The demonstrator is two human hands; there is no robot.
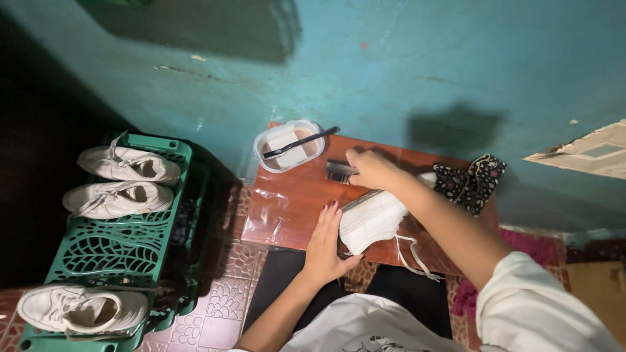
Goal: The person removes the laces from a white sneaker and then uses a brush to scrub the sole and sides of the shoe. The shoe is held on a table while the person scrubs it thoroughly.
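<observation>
- White sneaker lies on the tabletop, steadied by the left hand, fingers flat and slightly spread.
- Right hand fingers curl around a brush, beside the soap tub.

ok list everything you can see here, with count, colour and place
shoe: 1, white, on its side on the table, laces hanging off the near edge
brush: 1, dark bristles, above the shoe
tub: 1, clear, table's far left corner, dark small brush across it
cloth: 1, dark patterned, table's right end
table: 1, reddish-brown, against the teal wall
crate: 1, green, on the floor at left
shoes: 3, white, on the crate
left hand: flat against the shoe
right hand: holding the brush
</observation>
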